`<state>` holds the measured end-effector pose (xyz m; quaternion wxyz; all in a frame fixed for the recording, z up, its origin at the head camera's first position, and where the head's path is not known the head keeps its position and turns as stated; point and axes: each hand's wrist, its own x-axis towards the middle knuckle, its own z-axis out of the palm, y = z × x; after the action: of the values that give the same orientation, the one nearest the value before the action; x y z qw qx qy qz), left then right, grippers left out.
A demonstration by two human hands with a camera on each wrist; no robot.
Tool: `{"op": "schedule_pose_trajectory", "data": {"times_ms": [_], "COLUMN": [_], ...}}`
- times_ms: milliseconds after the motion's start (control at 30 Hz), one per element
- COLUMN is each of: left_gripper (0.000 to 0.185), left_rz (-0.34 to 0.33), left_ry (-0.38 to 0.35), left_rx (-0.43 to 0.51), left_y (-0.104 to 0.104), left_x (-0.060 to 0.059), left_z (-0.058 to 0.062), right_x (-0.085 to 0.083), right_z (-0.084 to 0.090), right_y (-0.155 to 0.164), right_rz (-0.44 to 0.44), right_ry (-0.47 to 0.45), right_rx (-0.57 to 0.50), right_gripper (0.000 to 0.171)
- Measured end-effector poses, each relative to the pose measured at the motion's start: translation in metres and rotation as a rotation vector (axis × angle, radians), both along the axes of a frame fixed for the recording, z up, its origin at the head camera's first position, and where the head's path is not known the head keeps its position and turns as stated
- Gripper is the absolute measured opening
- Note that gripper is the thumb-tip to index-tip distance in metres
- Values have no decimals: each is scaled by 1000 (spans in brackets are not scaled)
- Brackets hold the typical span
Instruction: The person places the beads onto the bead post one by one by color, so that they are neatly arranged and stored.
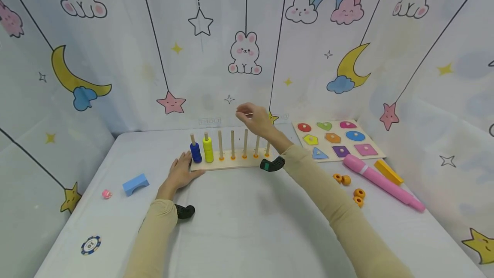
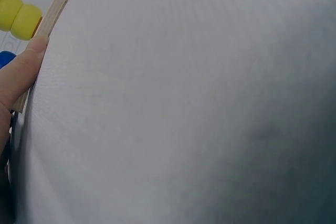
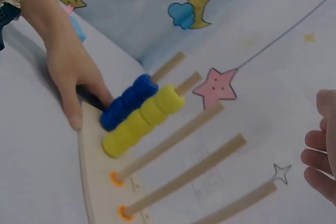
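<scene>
Right wrist view cuts off my right hand (image 3: 324,144) behind the fingers (image 3: 318,160). Below them, head view: two pegs (image 1: 257,146), tops hidden. Blue beads (image 2: 6,57) by my left thumb (image 2: 22,71), cropped, left wrist view.

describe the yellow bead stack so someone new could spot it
Toward the back of the white table lies a long wooden base with a row of upright pegs. The yellow bead stack sits on the second peg from the left. Its color sets it apart from the blue stack to its left and the bare peg to its right.
</scene>
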<state>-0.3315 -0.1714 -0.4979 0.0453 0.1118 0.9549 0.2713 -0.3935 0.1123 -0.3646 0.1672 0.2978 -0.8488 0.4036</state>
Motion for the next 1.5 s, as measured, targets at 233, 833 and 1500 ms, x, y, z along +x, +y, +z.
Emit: {"op": "schedule_pose_trajectory", "data": {"times_ms": [233, 833, 1500], "left_gripper": [90, 90, 90], "left_rz": [-1, -12, -12], "left_ry": [-10, -4, 12], "left_rx": [2, -2, 9], "left_y": [-2, -3, -3], "left_x": [-2, -1, -2], "left_z": [-2, -5, -5], "right_x": [-3, 39, 93], "right_z": [2, -48, -92], "right_y": [48, 156, 215], "right_rz": [-134, -263, -230], "right_ry": [-24, -169, -408], "right_rx": [-24, -11, 142], "right_gripper": [28, 29, 30]}}
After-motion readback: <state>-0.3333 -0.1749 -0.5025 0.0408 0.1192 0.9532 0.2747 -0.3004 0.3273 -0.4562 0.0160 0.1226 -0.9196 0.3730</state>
